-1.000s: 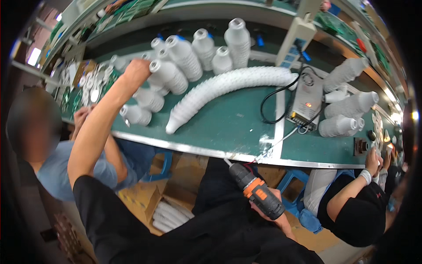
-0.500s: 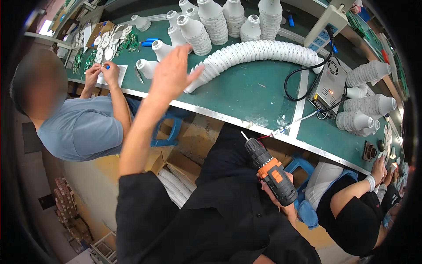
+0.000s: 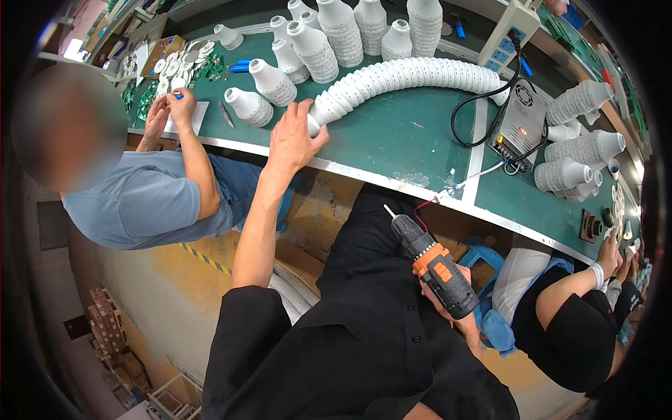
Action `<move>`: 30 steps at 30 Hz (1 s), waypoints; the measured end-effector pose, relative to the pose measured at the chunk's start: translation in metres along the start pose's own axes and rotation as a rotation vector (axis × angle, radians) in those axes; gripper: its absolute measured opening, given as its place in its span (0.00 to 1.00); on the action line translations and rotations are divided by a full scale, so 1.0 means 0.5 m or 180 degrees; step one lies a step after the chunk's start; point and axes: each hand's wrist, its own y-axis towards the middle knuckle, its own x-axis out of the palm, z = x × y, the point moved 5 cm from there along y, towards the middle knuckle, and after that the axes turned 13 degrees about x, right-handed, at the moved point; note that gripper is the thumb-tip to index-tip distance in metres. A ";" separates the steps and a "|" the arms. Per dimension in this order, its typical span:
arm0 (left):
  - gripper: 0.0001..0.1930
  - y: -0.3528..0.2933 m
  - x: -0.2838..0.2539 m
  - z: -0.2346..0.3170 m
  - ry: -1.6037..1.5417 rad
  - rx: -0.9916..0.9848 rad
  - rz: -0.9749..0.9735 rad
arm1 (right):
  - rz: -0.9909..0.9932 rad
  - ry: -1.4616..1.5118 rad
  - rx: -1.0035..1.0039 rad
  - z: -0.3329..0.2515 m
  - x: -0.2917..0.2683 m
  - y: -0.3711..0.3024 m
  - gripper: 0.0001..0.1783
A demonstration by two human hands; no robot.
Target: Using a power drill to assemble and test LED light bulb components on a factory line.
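My left hand (image 3: pixel 290 140) is at the near left end of a long curved row of nested white plastic lamp housings (image 3: pixel 402 78) lying on the green workbench. Its thumb and fingers are closed round the end housing (image 3: pixel 313 125); part of that housing is hidden by the hand. Low in front of my body, my right hand (image 3: pixel 435 297) grips an orange and black cordless drill (image 3: pixel 437 269). The drill's thin bit (image 3: pixel 389 210) points up and left, toward the bench edge. Red wire (image 3: pixel 420 210) hangs from the bench just beyond the drill.
Upright stacks of white housings (image 3: pixel 315 52) stand at the back; more stacks (image 3: pixel 584 147) lie at right. A metal power supply (image 3: pixel 520 126) with black cable sits near a power strip (image 3: pixel 511 35). Co-workers sit left (image 3: pixel 140 199) and right (image 3: pixel 570 325). A blue stool (image 3: pixel 483 262) is below.
My left hand has come down from above the bench onto the end of the housing row and closed round it. The drill stays in my right hand, nearly unmoved.
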 end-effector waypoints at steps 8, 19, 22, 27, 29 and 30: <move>0.29 -0.102 -0.046 0.003 -0.0170 -0.0994 0.0260 | 0.0004 0.0127 0.0053 0.005 -0.004 -0.011 0.11; 0.42 -0.194 0.044 0.181 -0.6991 -0.2422 0.1217 | 0.0095 -0.0266 -0.0389 -0.033 -0.006 0.005 0.13; 0.44 -0.194 0.053 0.208 -0.7403 -0.2443 0.1239 | 0.0103 -0.0284 -0.0430 -0.036 -0.002 0.006 0.12; 0.34 -0.199 0.079 0.231 -0.6718 -0.2760 0.1469 | 0.0016 -0.0197 -0.0480 -0.050 0.001 0.000 0.13; 0.32 -0.198 0.083 0.241 -0.6701 -0.2621 0.1567 | -0.0072 -0.0100 -0.0434 -0.054 0.002 -0.001 0.14; 0.30 -0.196 0.082 0.245 -0.6681 -0.2468 0.1671 | -0.0160 -0.0004 -0.0401 -0.055 0.004 -0.003 0.15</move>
